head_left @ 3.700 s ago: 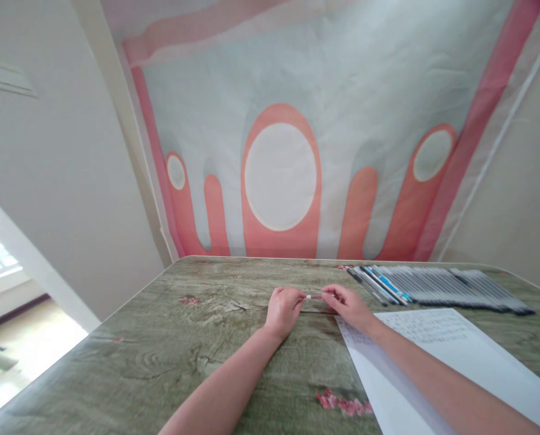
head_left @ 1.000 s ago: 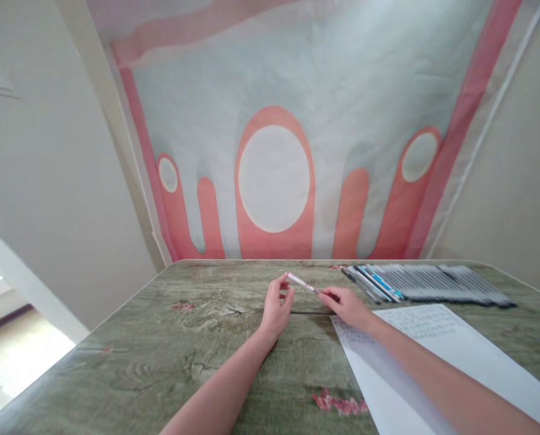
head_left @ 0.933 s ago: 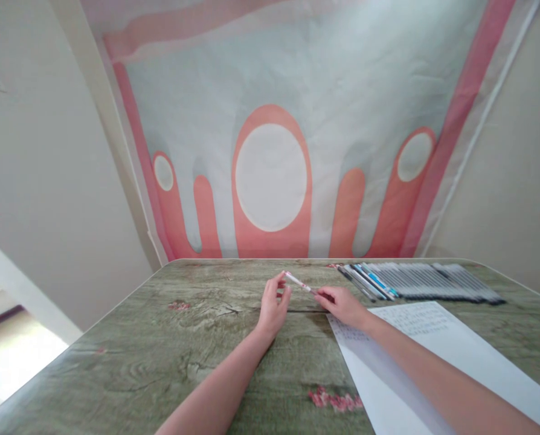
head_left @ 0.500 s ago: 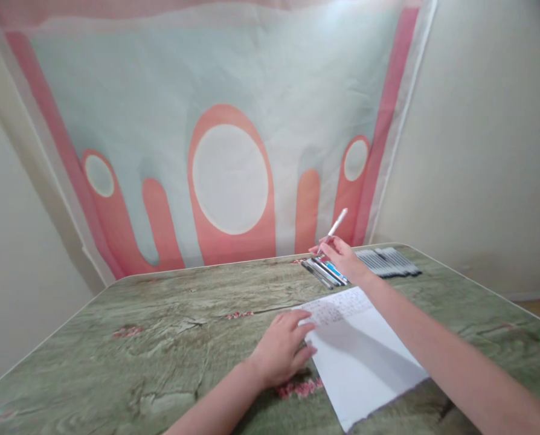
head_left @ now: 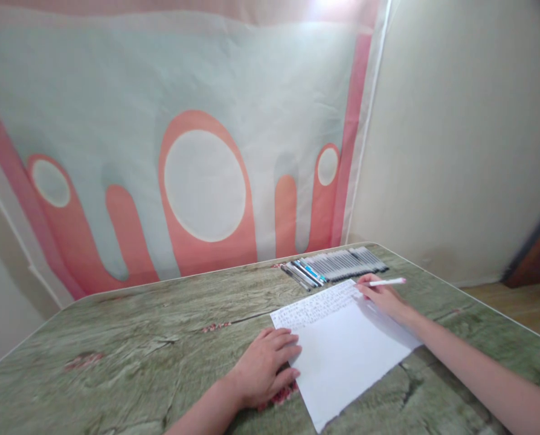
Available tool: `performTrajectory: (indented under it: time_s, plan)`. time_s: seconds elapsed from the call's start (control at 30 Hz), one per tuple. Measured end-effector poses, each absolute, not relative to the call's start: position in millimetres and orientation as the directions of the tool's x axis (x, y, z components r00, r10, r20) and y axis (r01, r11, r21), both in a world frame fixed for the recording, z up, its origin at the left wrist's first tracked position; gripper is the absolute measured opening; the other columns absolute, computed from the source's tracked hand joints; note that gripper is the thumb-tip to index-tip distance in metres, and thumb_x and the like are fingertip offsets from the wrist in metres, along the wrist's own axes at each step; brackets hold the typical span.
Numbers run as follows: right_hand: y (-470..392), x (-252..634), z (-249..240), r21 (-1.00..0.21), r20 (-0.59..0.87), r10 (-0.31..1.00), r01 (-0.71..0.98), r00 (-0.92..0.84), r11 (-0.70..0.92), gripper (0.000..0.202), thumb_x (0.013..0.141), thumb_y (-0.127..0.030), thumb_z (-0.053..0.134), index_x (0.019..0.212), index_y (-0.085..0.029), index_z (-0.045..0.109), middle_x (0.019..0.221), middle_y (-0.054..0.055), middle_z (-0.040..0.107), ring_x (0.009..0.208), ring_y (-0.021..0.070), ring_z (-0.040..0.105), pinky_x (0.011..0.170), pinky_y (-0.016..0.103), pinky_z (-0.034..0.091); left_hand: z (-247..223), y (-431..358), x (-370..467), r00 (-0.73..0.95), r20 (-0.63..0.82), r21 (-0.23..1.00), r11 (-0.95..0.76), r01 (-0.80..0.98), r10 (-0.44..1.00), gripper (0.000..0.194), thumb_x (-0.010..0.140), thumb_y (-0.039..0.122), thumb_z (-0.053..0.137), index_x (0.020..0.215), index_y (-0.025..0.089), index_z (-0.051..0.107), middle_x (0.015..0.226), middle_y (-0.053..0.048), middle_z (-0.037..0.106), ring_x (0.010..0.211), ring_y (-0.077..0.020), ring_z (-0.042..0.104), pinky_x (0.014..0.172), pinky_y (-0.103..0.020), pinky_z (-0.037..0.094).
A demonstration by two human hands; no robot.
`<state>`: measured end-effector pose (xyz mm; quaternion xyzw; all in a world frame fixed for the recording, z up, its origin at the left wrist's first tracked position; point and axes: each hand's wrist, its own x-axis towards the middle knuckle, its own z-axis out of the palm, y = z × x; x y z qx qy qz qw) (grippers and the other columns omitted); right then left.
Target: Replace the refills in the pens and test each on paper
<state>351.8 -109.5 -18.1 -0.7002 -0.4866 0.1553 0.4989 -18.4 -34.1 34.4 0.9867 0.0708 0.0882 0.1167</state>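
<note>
A white sheet of paper [head_left: 347, 362] with a torn lower edge lies on the table, its upper part covered in small handwriting. My left hand [head_left: 270, 365] rests flat with fingers apart over the paper's left edge. Near the upper right of the sheet, my right hand [head_left: 381, 296] is closed around a white pen [head_left: 388, 281]. The pen leans to the right, its pinkish end in the air and its tip at the written lines. I cannot make out whether the tip touches the paper.
A long row of pens [head_left: 342, 264] lies side by side near the table's far edge, with blue and black ones at its left end. The wood-patterned table [head_left: 138, 362] meets a hanging cloth [head_left: 206, 181] with pink shapes. A plain wall [head_left: 455, 151] stands at right.
My right hand has come down from above the row of pens to the paper, still holding the white pen. My left hand now lies flatter on the sheet's edge. The view has turned right.
</note>
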Motion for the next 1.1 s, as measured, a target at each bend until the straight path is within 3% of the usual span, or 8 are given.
performTrajectory:
  time_s: [0.3, 1.1]
  plan:
    - [-114.0, 356.1, -27.9, -0.678, 0.385, 0.779, 0.724, 0.495, -0.125, 0.015, 0.073, -0.033, 0.046, 0.066, -0.020, 0.049, 0.055, -0.002, 0.052, 0.055, 0.0130, 0.048, 0.053, 0.024, 0.033, 35.0, -33.1, -14.2, 0.977, 0.147, 0.249, -0.962, 0.114, 0.154, 0.037, 0.088, 0.038, 0.038, 0.121, 0.025, 0.046, 0.125, -0.006, 0.049, 0.114, -0.0205, 0.043, 0.097, -0.039, 0.030]
    - [-114.6, 361.1, -28.6, -0.654, 0.344, 0.781, 0.730, 0.522, -0.199, 0.013, 0.074, -0.029, 0.044, 0.065, -0.021, 0.050, 0.057, -0.002, 0.053, 0.056, 0.0127, 0.048, 0.051, 0.024, 0.032, 36.6, -34.2, -13.8, 0.974, 0.161, 0.258, -0.960, 0.112, 0.157, 0.034, 0.088, 0.036, 0.037, 0.119, 0.026, 0.048, 0.123, -0.006, 0.051, 0.114, -0.0188, 0.043, 0.096, -0.038, 0.028]
